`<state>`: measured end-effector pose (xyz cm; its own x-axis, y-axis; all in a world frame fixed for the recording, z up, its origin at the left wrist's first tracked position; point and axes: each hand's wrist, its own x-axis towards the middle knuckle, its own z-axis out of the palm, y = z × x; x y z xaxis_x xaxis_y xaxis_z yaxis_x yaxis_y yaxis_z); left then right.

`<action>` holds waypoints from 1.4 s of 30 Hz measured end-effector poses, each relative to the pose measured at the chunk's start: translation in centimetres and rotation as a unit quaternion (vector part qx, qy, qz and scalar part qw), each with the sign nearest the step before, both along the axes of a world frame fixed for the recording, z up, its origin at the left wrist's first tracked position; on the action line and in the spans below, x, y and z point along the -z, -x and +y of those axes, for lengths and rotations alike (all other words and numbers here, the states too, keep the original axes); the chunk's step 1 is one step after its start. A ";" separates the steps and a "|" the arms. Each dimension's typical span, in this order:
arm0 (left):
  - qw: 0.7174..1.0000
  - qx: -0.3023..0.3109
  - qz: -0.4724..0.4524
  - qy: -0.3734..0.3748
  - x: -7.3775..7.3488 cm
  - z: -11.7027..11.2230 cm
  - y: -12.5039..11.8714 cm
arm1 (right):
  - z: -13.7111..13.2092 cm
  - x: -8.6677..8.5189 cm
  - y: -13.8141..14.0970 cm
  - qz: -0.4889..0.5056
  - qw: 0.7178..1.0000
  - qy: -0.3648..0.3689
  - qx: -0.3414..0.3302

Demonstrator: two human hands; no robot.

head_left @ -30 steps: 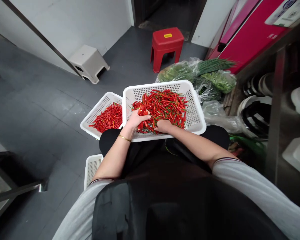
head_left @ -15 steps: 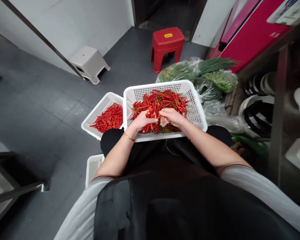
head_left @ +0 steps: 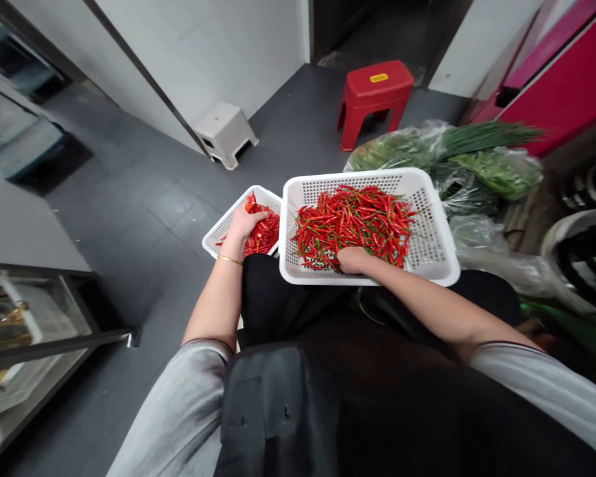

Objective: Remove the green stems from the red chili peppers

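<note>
A white perforated basket (head_left: 370, 281) rests across my lap, holding a heap of red chilies (head_left: 357, 222) with green stems. My right hand (head_left: 353, 260) is at its near side, fingers curled down into the heap; their tips are hidden, so I cannot make out what they grip. Lower and to the left stands a second white basket (head_left: 214, 240) with red chilies (head_left: 267, 233) in it. Over that basket, my left hand (head_left: 243, 224) is closed around several red chilies (head_left: 251, 201), which show beyond its fingers.
A red stool (head_left: 375, 93) and a pale stool (head_left: 223, 129) stand on the dark floor ahead. Bagged green vegetables (head_left: 496, 169) lie right of the lap basket. At the left is a metal-framed rack (head_left: 74, 311); a pink cabinet (head_left: 566, 86) stands at the upper right.
My left hand has moved left with chilies from the lap basket to the lower basket. My right hand has dropped into the heap's near edge. The view has shifted left.
</note>
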<state>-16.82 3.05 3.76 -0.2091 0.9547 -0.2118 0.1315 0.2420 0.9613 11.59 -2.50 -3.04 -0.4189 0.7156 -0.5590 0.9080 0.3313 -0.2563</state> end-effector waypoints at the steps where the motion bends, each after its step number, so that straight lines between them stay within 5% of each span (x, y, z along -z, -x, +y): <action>1: 0.999 -0.007 0.035 0.021 -0.1 0.7 1.9 | 0.2 -0.2 -0.3 -0.021 1.000 0.002 -0.009; 4: 0.978 0.024 0.196 0.062 -0.6 2.5 5.6 | 1.0 -1.5 -1.3 -0.067 0.998 -0.004 -0.023; 6: 0.952 0.055 0.299 0.024 -1.1 2.9 5.4 | 1.2 -2.9 -1.9 -0.045 0.998 -0.029 -0.017; 10: 0.929 0.154 0.322 -0.092 -1.4 0.3 -2.0 | 1.0 -5.6 -2.7 0.087 0.995 -0.036 0.028; 12: 0.866 0.317 0.330 -0.199 -0.7 -2.3 -7.2 | 0.6 -6.4 -3.3 0.177 0.981 0.001 0.072; 15: 0.803 0.424 0.362 -0.211 0.5 -5.8 -12.8 | -0.6 -6.9 -4.5 0.289 0.948 0.052 0.123; 20: 0.820 0.526 0.165 -0.153 0.5 -7.7 -13.6 | -3.6 -7.4 -6.2 0.460 0.861 0.187 0.113; 23: 0.819 0.570 0.035 -0.055 0.1 -7.6 -12.9 | -3.4 -8.2 -6.7 0.528 0.810 0.236 0.094; 25: 0.825 0.564 -0.032 0.025 0.5 -7.3 -12.9 | -1.5 -8.1 -6.9 0.501 0.829 0.232 0.085; 27: 0.855 0.496 -0.113 0.100 1.3 -6.8 -12.9 | 1.6 -7.2 -7.0 0.395 0.896 0.167 0.113; 29: 0.892 0.386 -0.189 0.141 2.2 -5.9 -12.8 | 5.0 -5.6 -6.6 0.241 0.950 -0.021 0.196; 32: 0.930 0.253 -0.232 0.130 3.0 -4.3 -12.9 | 8.9 -3.2 -5.4 0.118 0.953 -0.159 0.228; 36: 0.971 0.199 -0.120 0.065 3.3 -2.7 -14.1 | 9.8 -2.5 -4.6 0.129 0.949 -0.188 0.220; 39: 0.972 0.234 0.009 -0.016 3.6 -2.4 -15.7 | 7.3 -3.5 -5.0 0.228 0.925 -0.208 0.222; 42: 0.936 0.337 0.074 -0.075 4.4 -3.0 -16.8 | 3.7 -3.9 -5.4 0.343 0.898 -0.157 0.228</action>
